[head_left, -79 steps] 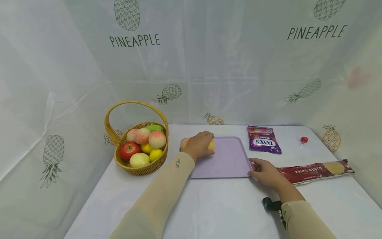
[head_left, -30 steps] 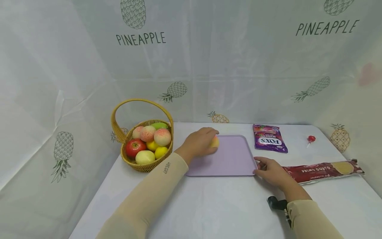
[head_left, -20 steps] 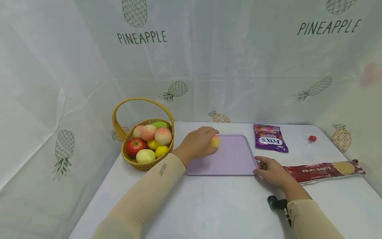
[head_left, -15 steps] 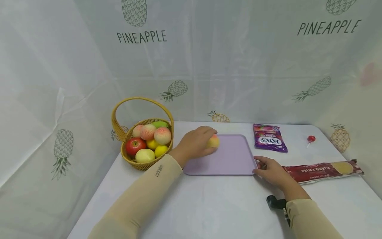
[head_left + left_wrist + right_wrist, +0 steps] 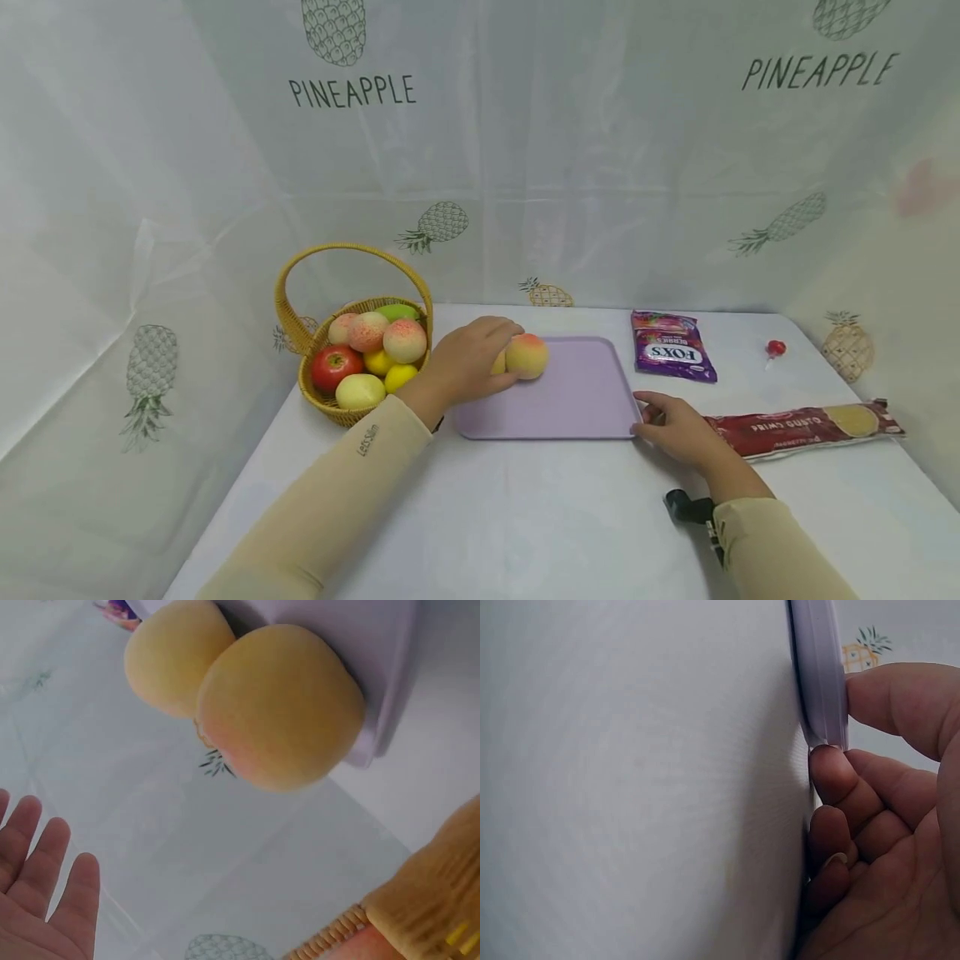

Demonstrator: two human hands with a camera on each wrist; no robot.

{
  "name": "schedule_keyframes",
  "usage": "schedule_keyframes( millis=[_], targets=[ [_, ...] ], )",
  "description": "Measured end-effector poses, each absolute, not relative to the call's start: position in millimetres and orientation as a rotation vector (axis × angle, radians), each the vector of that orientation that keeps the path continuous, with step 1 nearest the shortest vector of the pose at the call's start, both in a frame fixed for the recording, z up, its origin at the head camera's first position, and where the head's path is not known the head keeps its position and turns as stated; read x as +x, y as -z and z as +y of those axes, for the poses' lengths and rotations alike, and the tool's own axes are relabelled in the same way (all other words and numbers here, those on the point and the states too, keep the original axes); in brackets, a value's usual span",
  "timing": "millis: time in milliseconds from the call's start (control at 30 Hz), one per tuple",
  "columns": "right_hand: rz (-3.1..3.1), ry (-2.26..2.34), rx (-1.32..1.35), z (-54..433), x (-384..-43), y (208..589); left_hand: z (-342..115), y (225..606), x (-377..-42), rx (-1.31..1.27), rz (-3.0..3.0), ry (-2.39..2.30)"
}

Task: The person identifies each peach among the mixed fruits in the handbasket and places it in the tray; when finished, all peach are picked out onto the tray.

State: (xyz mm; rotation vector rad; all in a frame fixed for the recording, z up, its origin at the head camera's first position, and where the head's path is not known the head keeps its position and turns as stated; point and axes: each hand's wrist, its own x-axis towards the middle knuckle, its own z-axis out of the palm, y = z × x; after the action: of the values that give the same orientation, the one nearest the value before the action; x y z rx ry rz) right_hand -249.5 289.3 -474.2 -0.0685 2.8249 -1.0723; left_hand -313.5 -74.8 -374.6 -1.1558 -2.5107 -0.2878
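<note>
Two yellow-orange peaches lie side by side on the left part of a lilac tray (image 5: 577, 404). The right peach (image 5: 528, 357) shows whole in the head view, while the left peach (image 5: 499, 363) is mostly behind my left hand (image 5: 468, 360). In the left wrist view that hand's fingers (image 5: 79, 896) are straight and spread, with a gap between them and the nearer peach (image 5: 281, 709). My right hand (image 5: 678, 429) holds the tray's right edge near its front corner. The right wrist view shows the thumb and curled fingers (image 5: 834, 776) at the tray rim (image 5: 821, 675).
A wicker basket (image 5: 311, 400) of fruit, with a red apple (image 5: 336, 369) among it, stands left of the tray. Beyond my right hand lie a purple FOX'S bag (image 5: 673, 348), a red lollipop (image 5: 776, 348) and a spaghetti packet (image 5: 810, 429). A patterned curtain (image 5: 570, 167) hangs behind.
My left hand has drawn back leftward from the peaches, uncovering the right one and part of the left one. The peaches sit on the tray. My right hand keeps its place at the tray edge.
</note>
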Motion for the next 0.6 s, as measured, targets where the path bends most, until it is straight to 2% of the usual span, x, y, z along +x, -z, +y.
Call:
schedule_keyframes(
  millis=[300, 600],
  targets=[
    [2.824, 1.057, -0.028, 289, -248, 472, -92, 375, -315, -1.165, -2.447, 0.321],
    [2.809, 1.060, -0.017, 288, -249, 473, -115, 366, -314, -1.040, -2.483, 0.352]
  ],
)
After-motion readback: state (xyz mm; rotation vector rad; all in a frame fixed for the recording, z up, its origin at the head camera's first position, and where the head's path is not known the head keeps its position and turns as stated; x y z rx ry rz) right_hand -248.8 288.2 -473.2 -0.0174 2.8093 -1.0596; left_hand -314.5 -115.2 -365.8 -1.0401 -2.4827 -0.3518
